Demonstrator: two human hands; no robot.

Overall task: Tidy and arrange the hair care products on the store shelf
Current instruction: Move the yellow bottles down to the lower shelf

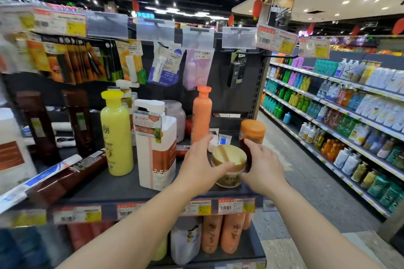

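Gold-lidded Pantene jar (pixel 228 165) is gripped by both hands, left (pixel 200 165) and right (pixel 263 165); slide it level, clear of the orange-lidded jar (pixel 252 131).

— What sort of place is this?
— A shop. Price tags (pixel 236 205) line the shelf (pixel 122 190) edge just below the hands.
— Anything more?
— Packets (pixel 164 65) hang on hooks above them, and long shelves of bottles (pixel 341 116) run along an aisle to their right.
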